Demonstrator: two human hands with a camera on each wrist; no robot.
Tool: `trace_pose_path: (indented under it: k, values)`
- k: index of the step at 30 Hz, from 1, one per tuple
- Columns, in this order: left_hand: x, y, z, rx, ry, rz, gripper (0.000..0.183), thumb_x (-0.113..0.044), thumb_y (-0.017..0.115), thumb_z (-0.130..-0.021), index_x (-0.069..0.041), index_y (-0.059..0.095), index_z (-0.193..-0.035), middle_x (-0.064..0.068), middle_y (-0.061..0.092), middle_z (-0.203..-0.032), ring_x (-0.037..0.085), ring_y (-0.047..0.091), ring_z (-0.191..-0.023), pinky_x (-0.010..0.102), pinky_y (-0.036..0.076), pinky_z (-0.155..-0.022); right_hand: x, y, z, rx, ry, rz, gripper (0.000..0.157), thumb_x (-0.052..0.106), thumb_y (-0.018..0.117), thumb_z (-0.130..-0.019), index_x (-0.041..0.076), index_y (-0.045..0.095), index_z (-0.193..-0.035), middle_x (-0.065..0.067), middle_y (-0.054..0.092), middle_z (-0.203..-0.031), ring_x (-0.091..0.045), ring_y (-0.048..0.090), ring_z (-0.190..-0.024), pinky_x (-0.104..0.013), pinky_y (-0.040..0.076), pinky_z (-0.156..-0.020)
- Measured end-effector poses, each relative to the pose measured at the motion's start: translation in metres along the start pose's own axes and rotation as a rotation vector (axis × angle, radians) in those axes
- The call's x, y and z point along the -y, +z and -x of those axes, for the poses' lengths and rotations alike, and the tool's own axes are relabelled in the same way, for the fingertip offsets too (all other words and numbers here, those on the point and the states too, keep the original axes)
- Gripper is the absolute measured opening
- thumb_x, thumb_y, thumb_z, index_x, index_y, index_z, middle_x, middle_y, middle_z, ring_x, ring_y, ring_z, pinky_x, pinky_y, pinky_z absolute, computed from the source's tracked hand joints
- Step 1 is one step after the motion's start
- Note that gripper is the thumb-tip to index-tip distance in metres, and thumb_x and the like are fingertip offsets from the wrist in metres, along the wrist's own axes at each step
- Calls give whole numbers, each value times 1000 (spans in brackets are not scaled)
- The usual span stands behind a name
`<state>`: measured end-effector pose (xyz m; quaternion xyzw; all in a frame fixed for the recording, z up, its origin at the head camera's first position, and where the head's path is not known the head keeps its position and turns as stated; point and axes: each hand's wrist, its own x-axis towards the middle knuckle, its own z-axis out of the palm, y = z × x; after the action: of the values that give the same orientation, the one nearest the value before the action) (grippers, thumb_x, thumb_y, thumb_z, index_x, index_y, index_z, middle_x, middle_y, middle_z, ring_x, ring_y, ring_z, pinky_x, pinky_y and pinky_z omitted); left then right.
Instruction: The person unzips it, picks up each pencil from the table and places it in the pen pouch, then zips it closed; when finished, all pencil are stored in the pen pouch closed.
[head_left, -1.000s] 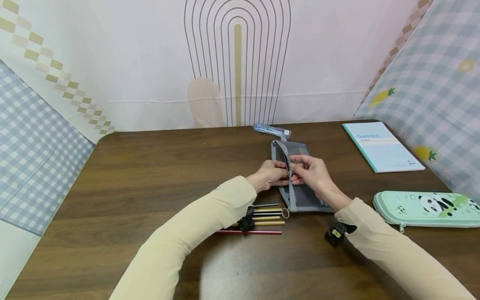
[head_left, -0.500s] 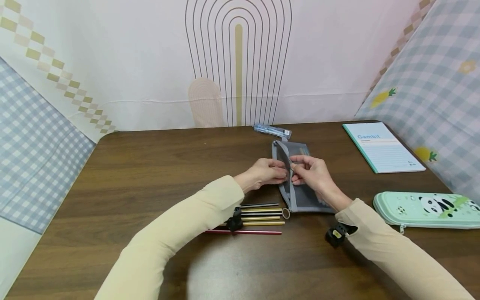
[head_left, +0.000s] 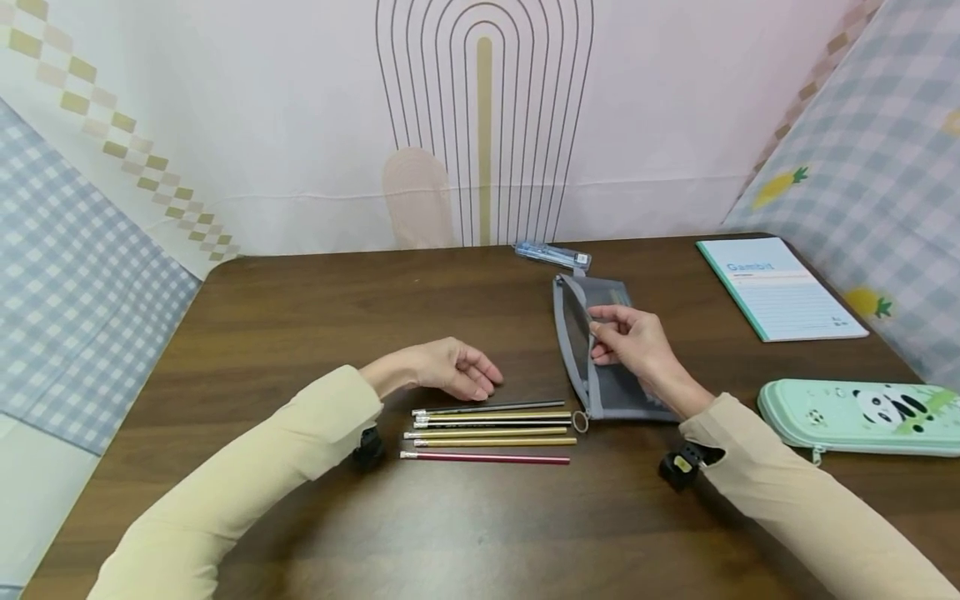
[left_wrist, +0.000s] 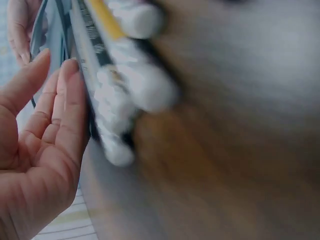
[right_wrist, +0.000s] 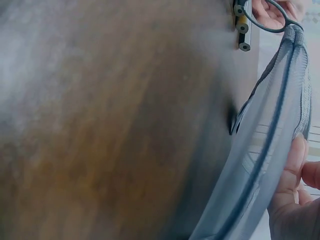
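A grey zippered mesh pouch (head_left: 622, 396) lies on the table with its mouth parted. My right hand (head_left: 633, 343) pinches one lip of that mouth between thumb and fingers; the right wrist view shows the mesh fabric (right_wrist: 260, 160) stretching away from the fingers. Left of the pouch, several pencils lie side by side: black and gold ones, plus a red pencil (head_left: 487, 458) nearest the front. Their white erasers (left_wrist: 117, 107) point left. Just behind the row's far pencil hovers my left hand (head_left: 453, 368), holding nothing, fingers loosely bent and thumb apart.
A ring pull (head_left: 581, 422) hangs at the pouch's near corner. Behind the pouch lies a blue clear packet (head_left: 551, 254). To the right are a Gambit notebook (head_left: 783, 292) and a mint panda pencil case (head_left: 862, 417) on the brown table (head_left: 337, 308).
My left hand has come out of the pouch's mouth and moved left to the pencils, leaving the whole row in sight. My right hand keeps its pinch on the pouch.
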<state>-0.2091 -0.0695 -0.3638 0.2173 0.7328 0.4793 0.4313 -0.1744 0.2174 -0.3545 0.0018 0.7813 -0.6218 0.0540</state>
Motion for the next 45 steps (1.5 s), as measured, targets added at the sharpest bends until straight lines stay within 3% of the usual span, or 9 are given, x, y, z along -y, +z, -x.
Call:
trace_pose_path:
  k: [8,16,27,35,40,45]
  values:
    - [8,2,4,-10,89,-147,33,7,68,-81,8,62,-112,11,68,-94,11,64,-79,25,56,-78,-1,-1,1,-3,-2,-8,41,5,52,-95,-11,44,-132,2,58,-71,-3,60,-56,-19,56,-57]
    - [1,8,8,-55,132,-426,25,1,72,-79,-3,69,-104,3,68,-85,6,63,-74,18,54,-71,-2,-1,2,-10,3,-8,40,5,52,-95,-11,44,-132,1,57,-70,-4,59,-55,-19,56,-56]
    - [-1,-1,8,-137,198,-616,21,4,67,-75,-8,72,-93,-2,68,-78,3,61,-70,16,52,-67,-1,-1,4,-8,-2,-20,40,4,52,-95,-11,44,-132,0,58,-71,-3,59,-56,-19,56,-56]
    - [-4,-10,8,-155,149,-531,16,1,69,-76,-5,72,-90,2,69,-78,3,60,-69,15,51,-65,0,0,5,-8,2,-33,39,3,52,-95,-12,45,-131,1,59,-69,-4,59,-55,-19,56,-56]
    - [-6,-14,4,-162,99,-347,19,5,61,-78,4,69,-96,0,66,-76,3,56,-68,16,50,-60,1,1,4,-9,-1,-31,39,2,52,-95,-12,45,-130,1,58,-69,-3,59,-55,-19,56,-56]
    - [-13,-10,-6,-189,31,-134,24,4,57,-85,9,61,-107,-1,64,-80,3,57,-72,18,54,-67,1,0,3,-11,-2,-18,39,3,52,-95,-12,45,-130,0,58,-70,-3,59,-55,-19,56,-56]
